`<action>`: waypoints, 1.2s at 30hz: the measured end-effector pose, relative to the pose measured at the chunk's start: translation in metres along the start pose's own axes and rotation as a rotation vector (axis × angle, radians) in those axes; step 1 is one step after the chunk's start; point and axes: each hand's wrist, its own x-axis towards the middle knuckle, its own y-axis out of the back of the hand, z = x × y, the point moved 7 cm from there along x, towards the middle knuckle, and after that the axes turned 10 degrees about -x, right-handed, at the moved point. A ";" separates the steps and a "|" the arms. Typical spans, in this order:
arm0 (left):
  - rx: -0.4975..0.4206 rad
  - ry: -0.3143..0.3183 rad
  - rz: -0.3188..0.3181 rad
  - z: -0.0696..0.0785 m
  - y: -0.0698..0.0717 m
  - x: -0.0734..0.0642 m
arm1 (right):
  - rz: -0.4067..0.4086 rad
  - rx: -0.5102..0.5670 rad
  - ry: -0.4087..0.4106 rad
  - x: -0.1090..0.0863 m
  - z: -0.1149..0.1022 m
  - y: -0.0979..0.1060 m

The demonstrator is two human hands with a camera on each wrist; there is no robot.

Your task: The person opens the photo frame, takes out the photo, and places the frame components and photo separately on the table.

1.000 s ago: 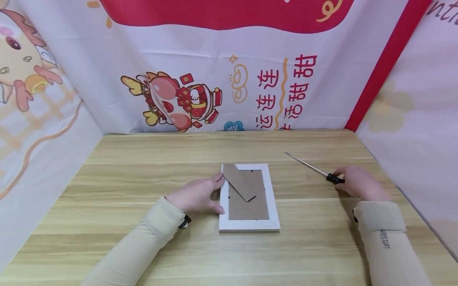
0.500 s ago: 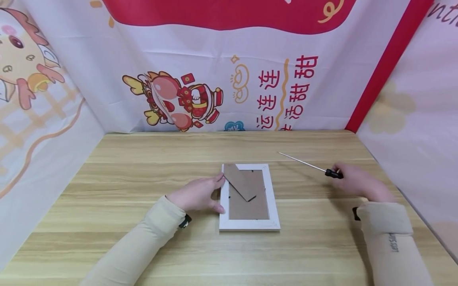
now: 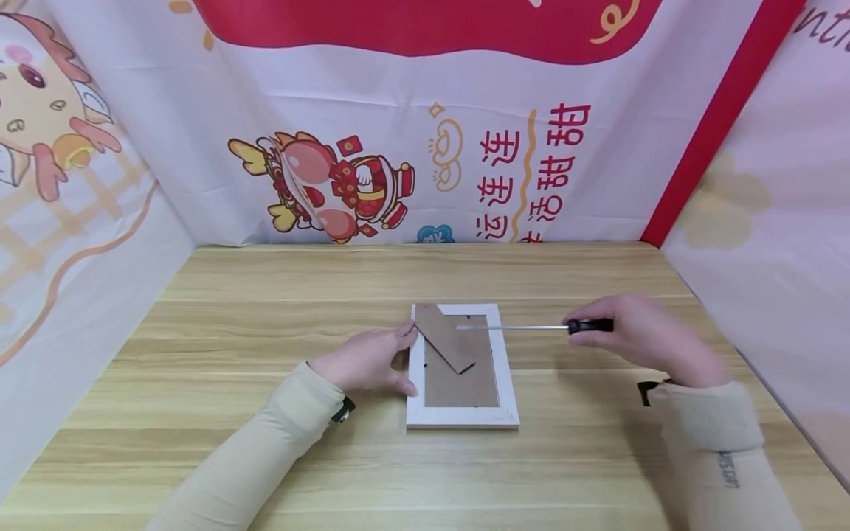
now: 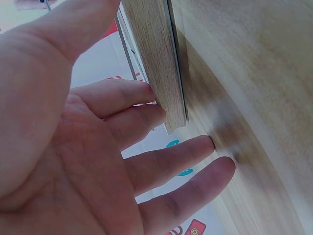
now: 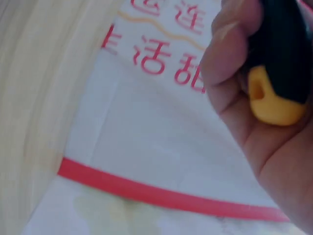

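A white photo frame [image 3: 462,391] lies face down on the table, its brown backing and angled stand flap [image 3: 441,335] upward. Against its left edge rests my left hand [image 3: 365,361], thumb and fingers spread along the side. The left wrist view shows those fingers [image 4: 166,164] fairly straight, two of them touching the frame's edge [image 4: 164,73]. My right hand [image 3: 647,335] grips a screwdriver [image 3: 589,326] by its black handle, which has a yellow end [image 5: 276,105]. The thin metal shaft points left over the frame's upper part. Whether its tip touches the backing I cannot tell.
Several small dark tabs sit around the backing's edges. Printed cloth [image 3: 372,81] hangs behind the wood-grain table [image 3: 279,287] and along both sides. A dark wrist strap [image 3: 343,410] shows at the left cuff.
My right hand has moved left with the screwdriver, whose shaft has swung from pointing up-left at the bare table to level across the frame. The left hand and photo frame stay put.
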 end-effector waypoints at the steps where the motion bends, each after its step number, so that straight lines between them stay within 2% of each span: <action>1: 0.000 -0.003 0.001 0.000 0.000 0.000 | -0.006 0.002 0.026 0.001 -0.006 -0.001; 7: -0.001 -0.003 -0.002 0.000 0.000 0.000 | -0.051 0.006 0.136 0.011 -0.028 -0.017; 12: 0.001 0.005 -0.008 -0.001 -0.001 0.001 | -0.097 0.017 0.164 0.015 -0.034 -0.028; 19: 0.014 -0.005 -0.007 0.001 0.000 0.001 | -0.166 0.066 0.117 0.018 -0.034 -0.040; 28: 0.003 0.012 0.001 0.000 -0.001 0.002 | -0.225 0.119 0.070 0.020 -0.035 -0.051; 33: 0.016 0.000 0.022 0.002 -0.001 0.003 | -0.249 0.144 0.058 0.019 -0.038 -0.049; 36: 0.018 -0.007 0.031 0.002 -0.001 0.004 | -0.240 0.123 0.070 0.018 -0.044 -0.044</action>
